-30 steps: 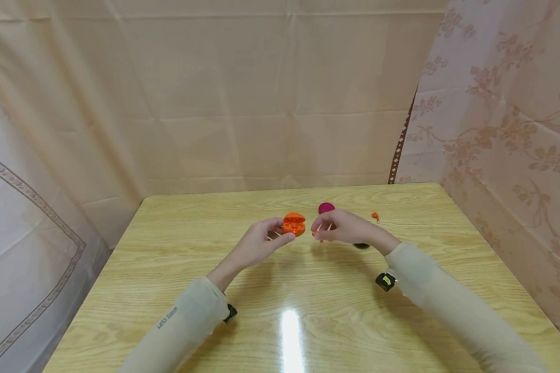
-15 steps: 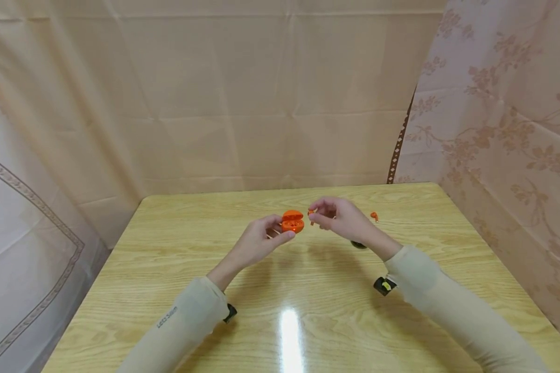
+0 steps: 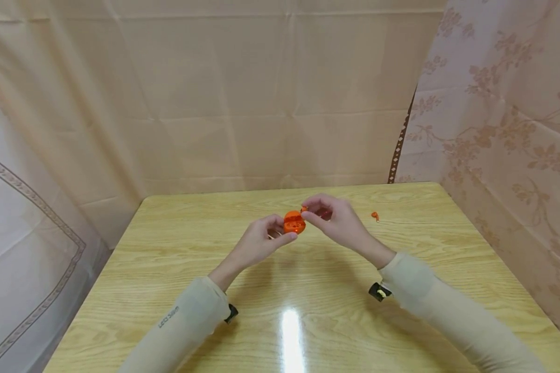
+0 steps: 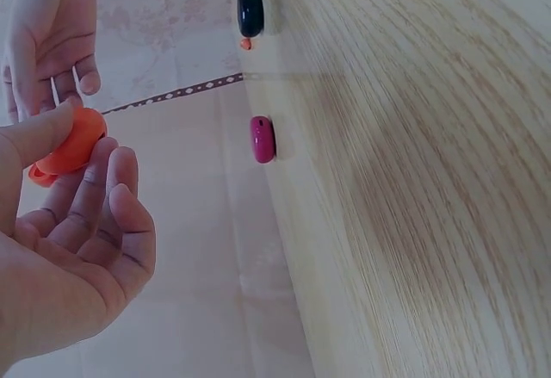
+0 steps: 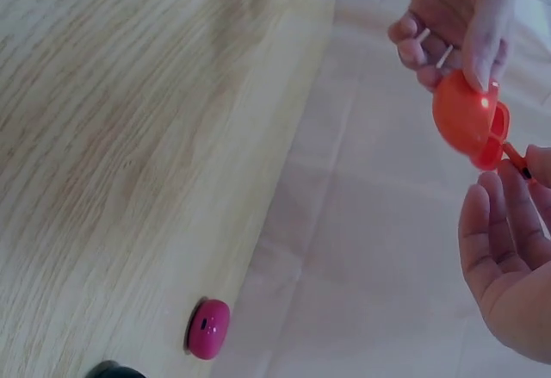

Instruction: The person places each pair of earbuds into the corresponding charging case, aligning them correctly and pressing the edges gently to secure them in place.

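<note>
My left hand (image 3: 256, 242) grips an orange earbud case (image 3: 294, 225) between thumb and fingers, raised above the table with its lid up. An orange earbud (image 5: 516, 161) is pinched between the thumb and fingertips of my right hand (image 3: 339, 221). In the right wrist view the earbud's stem is right at the case's opening. From the left wrist, the case (image 4: 76, 141) shows its rounded outside. Another orange earbud (image 3: 375, 216) lies on the table to the right of both hands.
A magenta rounded case (image 4: 263, 139) and a black one (image 4: 250, 13) lie on the wooden table (image 3: 168, 269) near its far edge. In the head view my right hand and arm mostly cover them. Cloth curtains (image 3: 261, 103) hang behind and at both sides.
My right hand has moved left and slightly away from me, bringing the earbud up to the case. The left hand has stayed nearly in place, holding the case.
</note>
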Tool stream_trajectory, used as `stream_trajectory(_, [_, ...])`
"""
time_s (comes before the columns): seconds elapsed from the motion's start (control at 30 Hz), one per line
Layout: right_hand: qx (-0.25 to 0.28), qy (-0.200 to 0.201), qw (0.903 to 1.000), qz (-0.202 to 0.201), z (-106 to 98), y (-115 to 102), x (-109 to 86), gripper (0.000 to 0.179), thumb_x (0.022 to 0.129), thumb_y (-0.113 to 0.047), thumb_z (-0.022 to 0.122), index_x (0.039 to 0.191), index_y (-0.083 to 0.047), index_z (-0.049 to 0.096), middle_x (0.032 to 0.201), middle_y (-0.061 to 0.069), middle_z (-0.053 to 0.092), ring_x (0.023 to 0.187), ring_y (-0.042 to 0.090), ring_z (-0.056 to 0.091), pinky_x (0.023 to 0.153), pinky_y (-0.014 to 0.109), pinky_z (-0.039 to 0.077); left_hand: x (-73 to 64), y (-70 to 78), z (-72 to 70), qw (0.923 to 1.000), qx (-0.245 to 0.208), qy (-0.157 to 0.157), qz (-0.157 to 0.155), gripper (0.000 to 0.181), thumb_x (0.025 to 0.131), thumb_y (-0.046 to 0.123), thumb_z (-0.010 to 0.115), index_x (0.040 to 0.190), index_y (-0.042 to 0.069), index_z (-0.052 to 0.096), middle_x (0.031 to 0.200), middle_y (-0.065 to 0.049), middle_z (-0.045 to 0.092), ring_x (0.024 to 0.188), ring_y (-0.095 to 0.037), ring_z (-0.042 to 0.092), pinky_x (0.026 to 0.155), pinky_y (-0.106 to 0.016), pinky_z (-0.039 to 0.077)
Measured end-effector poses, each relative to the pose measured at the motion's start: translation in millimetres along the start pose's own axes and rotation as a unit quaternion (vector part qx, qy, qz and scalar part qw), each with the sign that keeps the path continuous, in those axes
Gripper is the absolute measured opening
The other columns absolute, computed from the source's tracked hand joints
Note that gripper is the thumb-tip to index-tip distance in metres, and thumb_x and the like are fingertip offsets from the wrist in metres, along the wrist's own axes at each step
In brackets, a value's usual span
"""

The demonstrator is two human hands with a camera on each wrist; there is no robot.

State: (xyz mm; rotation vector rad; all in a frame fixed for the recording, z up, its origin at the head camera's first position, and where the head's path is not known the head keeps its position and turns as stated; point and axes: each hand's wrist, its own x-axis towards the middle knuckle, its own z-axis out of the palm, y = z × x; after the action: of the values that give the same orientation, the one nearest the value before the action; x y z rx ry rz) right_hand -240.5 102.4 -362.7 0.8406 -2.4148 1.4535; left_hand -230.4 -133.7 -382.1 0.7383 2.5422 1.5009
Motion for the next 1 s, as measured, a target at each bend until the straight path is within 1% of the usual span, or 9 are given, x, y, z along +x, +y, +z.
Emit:
stream_trajectory(0.07, [-0.003,-0.002,0.9999,-0.012,2.8,-1.5,-0.5,0.02,0.095,-0.016,0.074,0.112,-0.006,0.071,0.096,0.002,0.073,0.081,0.015,0.068,0.07,0.033,0.057,-0.1,0.1,0.1,1.0,-0.003,0.0,0.001,0.025,0.093,0.029,0.077,0.105,0.01,0.067,0.095,-0.001,0.07,0.081,-0.02,0.064,0.073,-0.035,0.055])
stream_trajectory(0.23, [-0.003,-0.009,0.9997,-0.021,7.3,-5.0,-0.5,0.02,0.096,-0.017,0.073,0.113,-0.008,0.072,0.098,0.001,0.074,0.085,0.014,0.068,0.073,0.033,0.056,0.3,-0.1,0.6,1.0,-0.005,-0.001,0.001,0.024,0.092,0.028,0.078,0.102,0.01,0.065,0.093,-0.001,0.069,0.081,-0.021,0.064,0.072,-0.035,0.055])
stream_trajectory(0.33, [-0.004,-0.014,0.9996,-0.025,8.7,-5.6,-0.4,0.02,0.096,-0.016,0.073,0.113,-0.007,0.071,0.099,0.001,0.074,0.086,0.014,0.069,0.073,0.034,0.057,0.4,0.3,0.7,1.0,-0.005,-0.001,0.0,0.024,0.092,0.028,0.078,0.101,0.01,0.065,0.093,-0.001,0.069,0.08,-0.021,0.064,0.072,-0.034,0.055])
stream_trajectory(0.53, [-0.008,-0.023,0.9993,-0.03,9.6,-4.4,-1.3,0.023,0.097,-0.016,0.071,0.117,-0.005,0.071,0.108,0.004,0.073,0.085,0.015,0.069,0.075,0.034,0.057,0.7,0.2,1.4,1.0,-0.007,0.0,-0.001,0.025,0.092,0.029,0.078,0.1,0.01,0.065,0.092,-0.002,0.069,0.08,-0.021,0.064,0.071,-0.035,0.055])
stream_trajectory(0.67, [-0.011,-0.027,0.9991,-0.03,9.1,-3.7,-1.6,0.024,0.097,-0.017,0.071,0.119,-0.006,0.071,0.111,0.004,0.073,0.085,0.014,0.069,0.075,0.034,0.057,0.9,0.5,1.9,1.0,-0.007,0.001,0.0,0.025,0.092,0.029,0.079,0.1,0.01,0.065,0.091,-0.001,0.069,0.08,-0.021,0.064,0.072,-0.035,0.055])
stream_trajectory(0.9, [-0.018,-0.03,0.9988,-0.034,9.3,-2.6,-1.3,0.023,0.097,-0.016,0.071,0.118,-0.006,0.071,0.111,0.004,0.073,0.085,0.013,0.069,0.075,0.036,0.058,0.8,1.0,1.8,1.0,-0.004,-0.002,0.003,0.024,0.092,0.029,0.079,0.099,0.01,0.065,0.091,-0.001,0.069,0.079,-0.02,0.064,0.072,-0.033,0.055])
stream_trajectory(1.0, [-0.031,-0.035,0.9979,-0.044,10.5,-2.8,-1.0,0.02,0.096,-0.014,0.072,0.116,-0.007,0.072,0.105,0.001,0.073,0.085,0.011,0.068,0.073,0.037,0.058,0.8,0.6,1.8,1.0,-0.002,-0.004,0.004,0.024,0.092,0.03,0.078,0.099,0.011,0.066,0.09,0.0,0.069,0.08,-0.019,0.064,0.073,-0.033,0.055])
